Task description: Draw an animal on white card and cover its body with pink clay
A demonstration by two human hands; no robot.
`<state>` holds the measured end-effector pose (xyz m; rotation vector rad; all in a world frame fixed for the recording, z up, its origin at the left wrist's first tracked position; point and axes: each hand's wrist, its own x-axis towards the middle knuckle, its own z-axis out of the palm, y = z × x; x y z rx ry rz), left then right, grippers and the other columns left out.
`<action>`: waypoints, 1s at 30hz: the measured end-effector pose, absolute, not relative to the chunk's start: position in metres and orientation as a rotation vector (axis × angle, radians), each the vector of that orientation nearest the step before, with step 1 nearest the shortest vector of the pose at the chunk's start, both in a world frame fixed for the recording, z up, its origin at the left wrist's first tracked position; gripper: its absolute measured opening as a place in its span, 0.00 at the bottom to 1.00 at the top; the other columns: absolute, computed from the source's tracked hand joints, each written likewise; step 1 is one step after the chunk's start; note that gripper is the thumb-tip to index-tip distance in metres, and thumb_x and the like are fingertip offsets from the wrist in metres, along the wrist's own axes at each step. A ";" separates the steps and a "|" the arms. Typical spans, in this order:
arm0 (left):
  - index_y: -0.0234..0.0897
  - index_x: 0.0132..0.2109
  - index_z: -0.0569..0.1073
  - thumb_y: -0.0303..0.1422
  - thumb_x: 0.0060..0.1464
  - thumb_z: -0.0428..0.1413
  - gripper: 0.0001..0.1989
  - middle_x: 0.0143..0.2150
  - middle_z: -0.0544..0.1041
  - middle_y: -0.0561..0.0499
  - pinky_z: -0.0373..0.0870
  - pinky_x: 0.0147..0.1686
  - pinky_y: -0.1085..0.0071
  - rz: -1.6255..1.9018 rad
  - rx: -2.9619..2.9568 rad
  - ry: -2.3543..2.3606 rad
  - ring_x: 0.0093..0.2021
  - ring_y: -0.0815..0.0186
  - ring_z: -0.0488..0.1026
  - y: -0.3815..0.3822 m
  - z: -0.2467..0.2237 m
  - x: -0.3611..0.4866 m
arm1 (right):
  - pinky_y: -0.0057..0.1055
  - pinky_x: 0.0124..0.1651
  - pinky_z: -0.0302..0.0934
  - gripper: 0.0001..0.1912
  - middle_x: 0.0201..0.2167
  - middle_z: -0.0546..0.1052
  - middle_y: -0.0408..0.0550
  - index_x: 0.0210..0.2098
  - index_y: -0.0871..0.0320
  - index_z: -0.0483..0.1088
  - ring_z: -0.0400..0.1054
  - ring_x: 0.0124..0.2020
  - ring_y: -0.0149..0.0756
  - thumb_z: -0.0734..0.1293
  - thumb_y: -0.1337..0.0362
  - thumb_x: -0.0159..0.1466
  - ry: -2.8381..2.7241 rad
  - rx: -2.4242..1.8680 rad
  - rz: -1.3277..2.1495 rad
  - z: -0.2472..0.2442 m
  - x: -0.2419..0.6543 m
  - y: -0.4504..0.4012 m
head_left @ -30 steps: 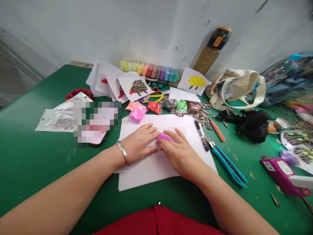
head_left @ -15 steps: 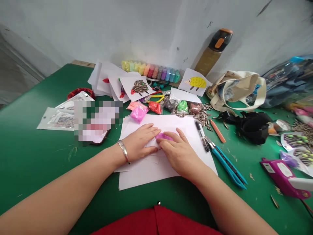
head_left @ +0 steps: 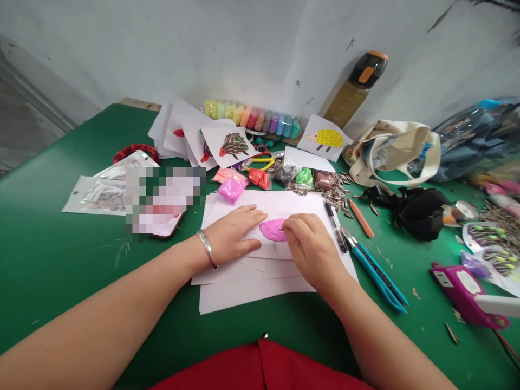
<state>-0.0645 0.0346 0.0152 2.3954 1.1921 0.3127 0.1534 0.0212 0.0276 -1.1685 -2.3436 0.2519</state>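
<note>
A flattened oval of pink modelling clay (head_left: 271, 230) lies on a white sheet of paper (head_left: 272, 206), with thin drawn lines beside and below it. My left hand (head_left: 235, 230) rests flat on the paper just left of the clay, fingers stretched out, holding nothing. At the clay's right edge, my right hand (head_left: 311, 244) is closed in a pinch. A tiny dark tip shows at its fingertips; what it belongs to is too small and hidden to name. More loose white sheets (head_left: 244, 295) lie underneath.
A black pen (head_left: 335, 227), an orange stick (head_left: 361, 218) and blue tweezers (head_left: 379, 279) lie to the right. Behind are sunflower seeds (head_left: 335, 196), clay packets (head_left: 233, 188) and hedgehog pictures (head_left: 232, 146). A phone (head_left: 166, 208) lies left; a magenta glue gun (head_left: 467, 295) lies far right.
My right hand has lifted off the clay and shifted right, its spread fingers now drawn into a pinch at the clay's right edge. More of the pink oval shows. My left hand stays put.
</note>
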 end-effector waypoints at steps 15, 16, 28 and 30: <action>0.28 0.55 0.70 0.34 0.57 0.57 0.21 0.59 0.70 0.38 0.57 0.62 0.54 0.345 2.492 1.145 0.63 0.51 0.60 0.037 0.009 -0.064 | 0.32 0.39 0.55 0.11 0.28 0.72 0.50 0.31 0.60 0.68 0.63 0.33 0.39 0.57 0.71 0.67 -2.553 -1.328 0.159 0.019 0.120 0.015; 0.28 0.55 0.70 0.34 0.57 0.57 0.20 0.59 0.70 0.38 0.57 0.62 0.54 0.348 2.495 1.138 0.63 0.50 0.60 0.038 0.009 -0.064 | 0.32 0.39 0.55 0.11 0.29 0.72 0.50 0.31 0.60 0.68 0.63 0.33 0.39 0.57 0.71 0.67 -2.549 -1.337 0.147 0.018 0.119 0.015; 0.30 0.52 0.72 0.33 0.58 0.55 0.16 0.57 0.70 0.39 0.57 0.62 0.55 0.392 2.510 1.106 0.61 0.52 0.62 0.038 0.006 -0.064 | 0.33 0.34 0.48 0.10 0.25 0.73 0.46 0.28 0.57 0.67 0.66 0.30 0.37 0.59 0.67 0.65 -2.547 -1.595 0.043 0.016 0.107 0.015; 0.30 0.53 0.72 0.33 0.58 0.55 0.17 0.57 0.70 0.38 0.56 0.62 0.55 0.394 2.500 1.099 0.61 0.52 0.62 0.038 0.005 -0.064 | 0.34 0.33 0.47 0.10 0.25 0.74 0.46 0.28 0.57 0.67 0.66 0.30 0.37 0.59 0.67 0.64 -2.526 -1.667 0.048 0.019 0.104 0.018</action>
